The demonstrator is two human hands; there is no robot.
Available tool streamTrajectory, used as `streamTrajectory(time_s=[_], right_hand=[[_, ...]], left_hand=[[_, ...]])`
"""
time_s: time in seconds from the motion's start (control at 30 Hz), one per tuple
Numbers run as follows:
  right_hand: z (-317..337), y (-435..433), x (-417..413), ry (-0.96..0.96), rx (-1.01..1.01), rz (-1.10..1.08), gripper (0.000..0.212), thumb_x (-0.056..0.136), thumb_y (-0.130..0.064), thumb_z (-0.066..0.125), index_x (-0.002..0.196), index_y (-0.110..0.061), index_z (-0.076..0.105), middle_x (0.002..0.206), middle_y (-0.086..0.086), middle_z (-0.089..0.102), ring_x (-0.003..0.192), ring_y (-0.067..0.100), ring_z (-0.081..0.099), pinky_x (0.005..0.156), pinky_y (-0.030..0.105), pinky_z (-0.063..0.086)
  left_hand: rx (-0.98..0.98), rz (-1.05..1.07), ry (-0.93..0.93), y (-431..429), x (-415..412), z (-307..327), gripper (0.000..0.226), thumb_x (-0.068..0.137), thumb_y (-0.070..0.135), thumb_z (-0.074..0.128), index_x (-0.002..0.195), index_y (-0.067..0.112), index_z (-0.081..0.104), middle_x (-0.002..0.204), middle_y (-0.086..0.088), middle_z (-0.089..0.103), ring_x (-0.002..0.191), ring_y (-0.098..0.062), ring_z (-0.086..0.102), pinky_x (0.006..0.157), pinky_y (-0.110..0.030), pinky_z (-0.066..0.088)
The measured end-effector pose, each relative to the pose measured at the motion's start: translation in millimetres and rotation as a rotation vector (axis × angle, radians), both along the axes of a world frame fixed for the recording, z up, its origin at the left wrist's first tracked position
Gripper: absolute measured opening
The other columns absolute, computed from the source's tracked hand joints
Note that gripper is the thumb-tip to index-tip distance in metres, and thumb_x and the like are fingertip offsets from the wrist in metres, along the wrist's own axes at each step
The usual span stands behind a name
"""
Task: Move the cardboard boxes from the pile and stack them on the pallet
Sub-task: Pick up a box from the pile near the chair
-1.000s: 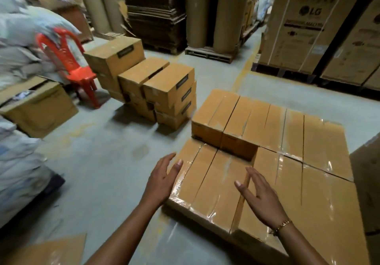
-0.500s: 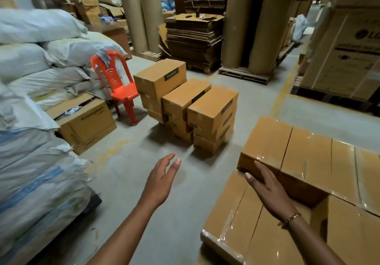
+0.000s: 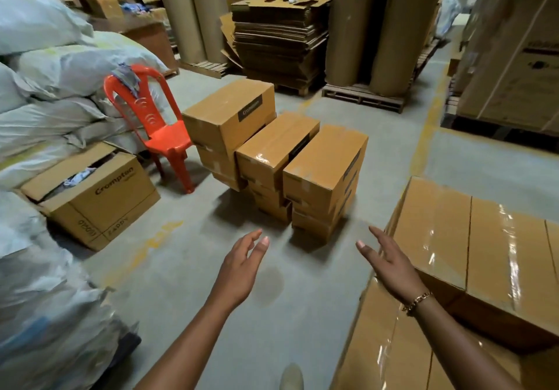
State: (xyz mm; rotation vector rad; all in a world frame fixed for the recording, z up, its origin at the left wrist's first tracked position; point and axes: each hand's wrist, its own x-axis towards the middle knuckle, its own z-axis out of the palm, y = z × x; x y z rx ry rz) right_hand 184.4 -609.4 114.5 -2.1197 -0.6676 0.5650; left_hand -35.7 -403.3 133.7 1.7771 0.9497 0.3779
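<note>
Currently both hands are empty. Left hand is out in front over bare concrete floor, fingers spread loosely, palm facing inward, touching nothing. Right hand is likewise spread and holding nothing; it hovers just beside the near corner of the stacked boxes on the right, and I can't tell whether its edge brushes the cardboard or clears it. Gold bracelet on the right wrist.

Pile of cardboard boxes sits on the floor ahead, centre frame, well apart from both hands. It forms three columns side by side, stepping down from a taller back-left column to lower ones on the right. Tops are taped, dark labels on the sides; text is blurred on most.

Stacked boxes on the right are in two visible layers, tops covered in glossy tape. The pallet itself is hidden under them.

Orange plastic chair stands just left of the pile, with white sacks heaped behind it. Open Crompton carton is on the floor at left, beside the sacks. Flattened cardboard stack and tall brown rolls are at the back on wooden pallets. Shoe tip shows at bottom edge.
</note>
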Motion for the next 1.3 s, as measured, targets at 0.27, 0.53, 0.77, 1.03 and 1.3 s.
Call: streamTrajectory(time_s=[0.27, 0.53, 0.77, 1.03, 1.3], right_hand=[[-9.4, 131.5, 85.9, 0.088, -0.029, -0.057, 0.073, 0.092, -0.063, 0.052, 0.155, -0.033, 0.031, 0.163, -0.006, 0.029, 0.149, 0.016, 0.028, 0.120, 0.047, 0.029], [-41.6, 225.4, 176.3, 0.141, -0.092, -0.193, 0.070, 0.095, -0.061, 0.051, 0.155, -0.031, 0.031, 0.162, -0.005, 0.030, 0.147, 0.017, 0.031, 0.119, 0.045, 0.030], [-94.9, 309.0, 240.7, 0.312, -0.097, -0.386, 0.070, 0.095, -0.059, 0.053, 0.155, -0.027, 0.033, 0.161, -0.005, 0.033, 0.145, 0.016, 0.035, 0.112, 0.038, 0.032], [-159.2, 363.8, 312.8, 0.448, -0.164, -0.514, 0.071, 0.097, -0.057, 0.051, 0.156, -0.024, 0.031, 0.161, 0.000, 0.034, 0.145, 0.023, 0.036, 0.111, 0.040, 0.033], [-242.1, 392.7, 393.9, 0.567, -0.199, -0.656, 0.073, 0.098, -0.054, 0.053, 0.157, -0.020, 0.028, 0.161, 0.003, 0.033, 0.144, 0.026, 0.037, 0.112, 0.040, 0.031]], left_hand=[[-0.022, -0.070, 0.035, 139.4, 113.9, 3.3, 0.055, 0.098, 0.061, 0.044, 0.146, 0.035, 0.049, 0.149, 0.009, 0.049, 0.122, -0.002, 0.043, 0.099, -0.027, 0.035], [-0.064, -0.214, 0.103, 262.4, 238.4, -29.9, 0.056, 0.099, 0.062, 0.041, 0.147, 0.035, 0.046, 0.148, 0.008, 0.049, 0.121, -0.005, 0.045, 0.099, -0.030, 0.037], [-0.124, -0.335, 0.209, 361.0, 349.7, -81.7, 0.054, 0.102, 0.057, 0.042, 0.149, 0.029, 0.045, 0.150, 0.003, 0.048, 0.128, -0.013, 0.045, 0.097, -0.030, 0.035], [-0.209, -0.356, 0.337, 431.2, 454.7, -159.5, 0.061, 0.100, 0.059, 0.045, 0.150, 0.024, 0.044, 0.151, -0.001, 0.048, 0.132, -0.023, 0.049, 0.107, -0.039, 0.039], [-0.246, -0.323, 0.425, 459.0, 548.1, -256.2, 0.074, 0.099, 0.058, 0.049, 0.159, 0.020, 0.028, 0.162, -0.004, 0.033, 0.147, -0.027, 0.034, 0.119, -0.045, 0.030]])
